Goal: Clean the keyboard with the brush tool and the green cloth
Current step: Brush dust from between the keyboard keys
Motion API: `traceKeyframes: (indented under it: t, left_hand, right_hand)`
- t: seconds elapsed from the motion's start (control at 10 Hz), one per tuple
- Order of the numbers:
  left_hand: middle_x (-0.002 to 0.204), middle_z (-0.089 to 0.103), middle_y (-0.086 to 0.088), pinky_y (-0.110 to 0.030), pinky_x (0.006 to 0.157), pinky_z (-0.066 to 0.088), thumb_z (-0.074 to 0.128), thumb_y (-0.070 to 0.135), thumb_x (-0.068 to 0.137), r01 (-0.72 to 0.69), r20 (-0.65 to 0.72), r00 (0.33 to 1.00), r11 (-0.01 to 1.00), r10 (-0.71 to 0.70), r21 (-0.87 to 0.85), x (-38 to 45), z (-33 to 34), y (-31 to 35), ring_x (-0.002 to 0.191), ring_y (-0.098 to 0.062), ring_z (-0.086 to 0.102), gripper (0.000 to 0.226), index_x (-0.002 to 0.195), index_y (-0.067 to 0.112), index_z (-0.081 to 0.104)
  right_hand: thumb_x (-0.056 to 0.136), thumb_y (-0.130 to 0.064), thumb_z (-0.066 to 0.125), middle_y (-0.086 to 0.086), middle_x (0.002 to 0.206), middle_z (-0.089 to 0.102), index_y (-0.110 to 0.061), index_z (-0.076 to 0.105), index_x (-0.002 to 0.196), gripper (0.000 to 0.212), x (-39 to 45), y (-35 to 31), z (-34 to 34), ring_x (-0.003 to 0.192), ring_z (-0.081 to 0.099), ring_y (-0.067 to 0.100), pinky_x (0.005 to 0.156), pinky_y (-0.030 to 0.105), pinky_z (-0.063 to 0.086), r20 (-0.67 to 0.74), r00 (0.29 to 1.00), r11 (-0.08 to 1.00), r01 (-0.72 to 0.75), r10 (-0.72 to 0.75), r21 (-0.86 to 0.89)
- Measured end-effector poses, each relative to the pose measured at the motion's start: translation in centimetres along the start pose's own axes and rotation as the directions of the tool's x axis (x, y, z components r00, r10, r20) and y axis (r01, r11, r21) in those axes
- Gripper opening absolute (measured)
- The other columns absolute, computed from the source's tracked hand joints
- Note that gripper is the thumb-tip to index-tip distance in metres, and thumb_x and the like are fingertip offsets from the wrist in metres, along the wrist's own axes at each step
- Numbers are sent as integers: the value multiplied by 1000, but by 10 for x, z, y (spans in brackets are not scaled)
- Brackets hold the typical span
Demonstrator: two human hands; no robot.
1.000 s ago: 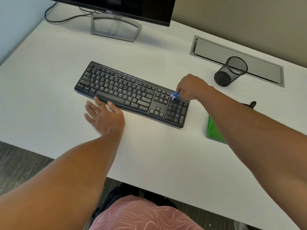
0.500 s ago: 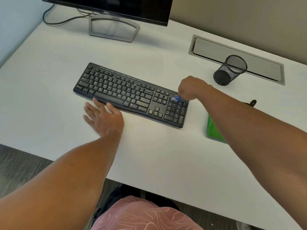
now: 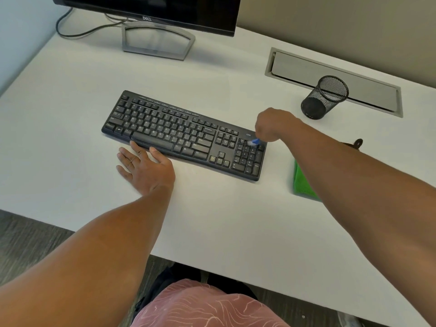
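Observation:
A black keyboard (image 3: 179,135) lies across the middle of the white desk (image 3: 224,220). My right hand (image 3: 273,125) grips a small blue brush tool (image 3: 254,142), whose tip touches the top keys of the number pad at the keyboard's right end. Flat on the desk lies my left hand (image 3: 144,168), fingers straight, fingertips against the keyboard's front edge below the space bar. A folded green cloth (image 3: 302,182) rests on the desk right of the keyboard, partly hidden by my right forearm.
A monitor on a silver stand (image 3: 158,41) is at the back. A black mesh pen cup (image 3: 325,97) stands at the right rear before a grey cable hatch (image 3: 335,81). A small black object (image 3: 357,143) peeks out behind my right arm.
The brush tip has shifted a little to the right along the top of the number pad. My left hand has stayed in place.

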State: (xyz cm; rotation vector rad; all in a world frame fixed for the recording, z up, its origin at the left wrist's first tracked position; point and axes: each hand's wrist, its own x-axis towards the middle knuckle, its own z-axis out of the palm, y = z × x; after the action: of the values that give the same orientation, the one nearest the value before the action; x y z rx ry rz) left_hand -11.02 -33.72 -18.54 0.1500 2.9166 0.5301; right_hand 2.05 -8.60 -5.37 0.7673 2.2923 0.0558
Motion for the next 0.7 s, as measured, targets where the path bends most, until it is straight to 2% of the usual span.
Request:
traceKeyframes:
  t: [0.1,0.2,0.3,0.4,0.5,0.6,0.7]
  left_hand:
    - [169,3,-11,-46,126,-5,14,46,105,1,1,1000,1000,-1,-1,1,1,-1,156,-24,-4,64,162,19,5]
    - [169,3,-12,-46,125,-5,14,45,105,-2,1,1000,1000,2,-2,1,2,-2,156,-24,-4,64,162,19,5]
    - [169,2,-11,-46,125,-5,14,45,105,1,6,1000,1000,-1,-5,2,2,-1,156,-23,-5,64,162,19,4]
    - [169,2,-11,-46,125,-5,13,45,105,2,7,1000,1000,-2,-1,2,1,-1,156,-23,-5,64,162,19,4]
    - [169,1,-11,-46,125,-5,13,46,105,-3,9,1000,1000,3,-1,2,1,-1,156,-23,-5,64,162,19,4]
    - [169,1,-11,-46,125,-5,13,46,105,-1,7,1000,1000,1,3,2,1,-2,156,-24,-5,64,162,19,4]
    - [169,1,-11,-46,125,-5,12,46,104,-8,7,1000,1000,8,3,2,1,-2,156,-24,-5,64,162,19,4]
  right_hand:
    - [90,-12,54,3,78,46,-11,52,76,14,-4,9,0,83,52,27,69,32,44,32,997,997,-65,66,-32]
    - [88,-14,51,7,89,57,-10,55,70,19,0,11,-9,80,53,25,71,33,46,37,999,999,-22,21,29]
    - [88,-14,46,11,103,67,-6,71,88,26,4,1,-13,91,61,26,84,34,51,-27,997,987,69,-65,146]
    - [89,-12,44,9,102,67,-6,73,95,30,5,-16,-8,96,61,27,88,38,53,-68,992,978,114,-104,173]
    - [91,-15,53,5,74,51,-8,51,64,27,4,-17,5,72,52,24,68,34,50,-54,997,994,60,-55,94]
    - [86,-8,56,2,71,42,-9,46,65,24,-4,-10,9,64,48,21,51,25,36,-8,1000,1000,-9,9,-2]
    - [87,-6,51,3,71,44,-11,45,63,25,-8,-7,3,72,50,24,57,27,39,5,1000,1000,4,-3,-10]
